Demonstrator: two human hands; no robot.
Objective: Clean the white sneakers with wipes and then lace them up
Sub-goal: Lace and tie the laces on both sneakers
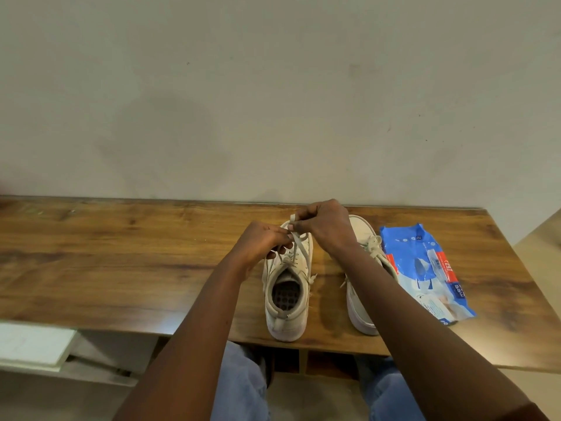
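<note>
While both hands work over the open sneaker (287, 299), we log the step as knotting or tying off its lace (301, 249); cleaning looks done, though that is only our reading.

Position: the open sneaker stands on the counter (121, 262), heel toward us at the near edge, toe toward the wall. The second sneaker (361, 235) stands just beside it on the right, partly hidden under the right forearm. Its laces look tied at the tongue. The pack of wipes (425, 268) lies flat to the right of that, close beside the shoe.

Hands: the left hand (261, 241) sits low over the tongue, its fingers (280, 238) curled and pinching a strand. The right hand (324, 226) is raised higher and further forward, wrist bent down, pinching the lace end, which sticks up above its fingers. One strand runs taut from the right hand's pinch down toward the eyelets; a loose end lies on the counter by the shoe's right side. Both forearms reach out from the body and converge over the toe half.

Doing it well, in our judgement:
- Hold even tension on both strands so the eyelet rows close squarely.
- Keep the flat lace untwisted through the pinch.
- Cross close to the tongue, not up in the air, or the knot will slacken when it drops.
- Watch the heel at the counter's edge; a hard pull toward us could drag the shoe off.
</note>
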